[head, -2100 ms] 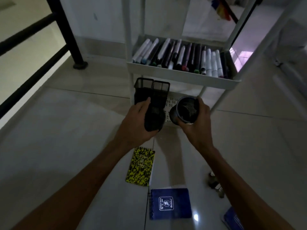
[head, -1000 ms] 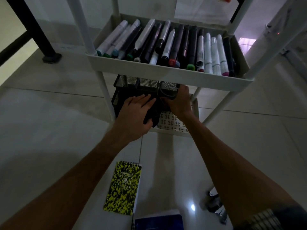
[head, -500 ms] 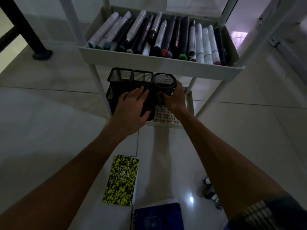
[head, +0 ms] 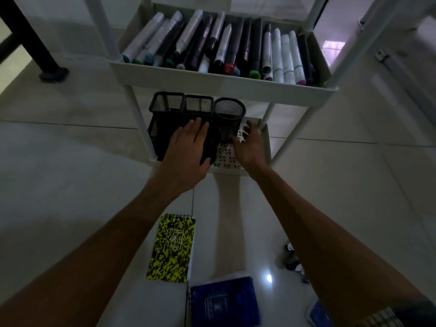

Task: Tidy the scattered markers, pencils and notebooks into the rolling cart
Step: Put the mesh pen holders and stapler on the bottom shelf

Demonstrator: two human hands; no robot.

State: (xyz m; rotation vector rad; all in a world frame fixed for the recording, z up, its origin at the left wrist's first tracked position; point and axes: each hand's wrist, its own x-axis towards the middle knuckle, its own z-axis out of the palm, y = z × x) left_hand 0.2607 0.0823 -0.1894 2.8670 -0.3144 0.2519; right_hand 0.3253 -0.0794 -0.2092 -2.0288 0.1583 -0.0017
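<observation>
Nearest to the person, well behind both hands, three notebooks lie on the tiled floor: a blue notebook (head: 225, 302), the corner of another blue one (head: 317, 313) at the right, and a yellow-and-black speckled notebook (head: 172, 247) a little further on; each cover carries a printed emblem, but the writing is too small and dark to read. A few loose markers (head: 292, 258) lie beside the right forearm. The left hand (head: 187, 149) lies flat with straight fingers against the black mesh organiser (head: 179, 114), holding nothing. The right hand (head: 246, 145) has let go of the round mesh cup (head: 228, 114) it was gripping half a second ago; its fingers are now relaxed and apart, just right of the cup. Both holders now stand on the lowest shelf (head: 265, 147) of the rolling cart, so this placing looks finished and the floor items remain. Beyond the hands, the shelf above (head: 212, 79) holds a row of markers (head: 236, 48).
</observation>
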